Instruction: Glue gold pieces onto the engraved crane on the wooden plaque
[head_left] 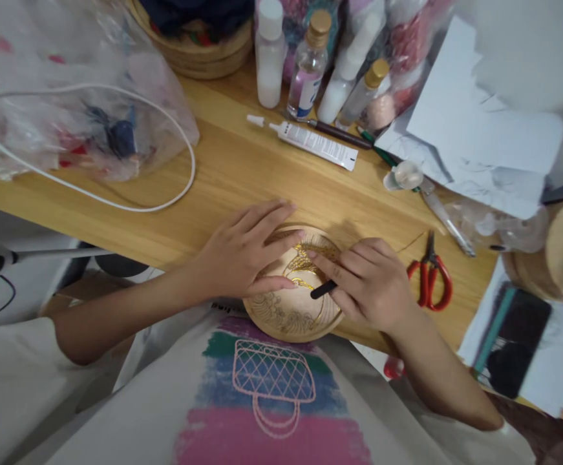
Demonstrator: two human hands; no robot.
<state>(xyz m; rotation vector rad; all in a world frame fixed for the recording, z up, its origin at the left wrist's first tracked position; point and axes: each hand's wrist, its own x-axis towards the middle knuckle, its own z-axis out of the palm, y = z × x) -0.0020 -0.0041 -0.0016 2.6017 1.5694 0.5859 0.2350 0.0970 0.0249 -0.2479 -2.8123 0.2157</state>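
A round wooden plate [286,323] lies at the table's front edge, close to my body. Dark line drawings mark its face, and gold cord [305,259] runs in curves across its upper part. My left hand [254,248] rests over the plate's left side with fingers spread, its thumb tip near a loop of the cord. In my closed right hand [368,278] is a slim black tool [324,289], whose flat end sticks out towards the plate; its other end is hidden. My right index finger touches the corded area.
Red-handled pliers [429,274] lie right of my right hand. Beyond the plate are a white glue tube [317,145] and several bottles [305,74]. A white cable [189,174] loops beside a plastic bag [130,84]. Papers [485,129] and a dark phone-like object [518,342] are at right.
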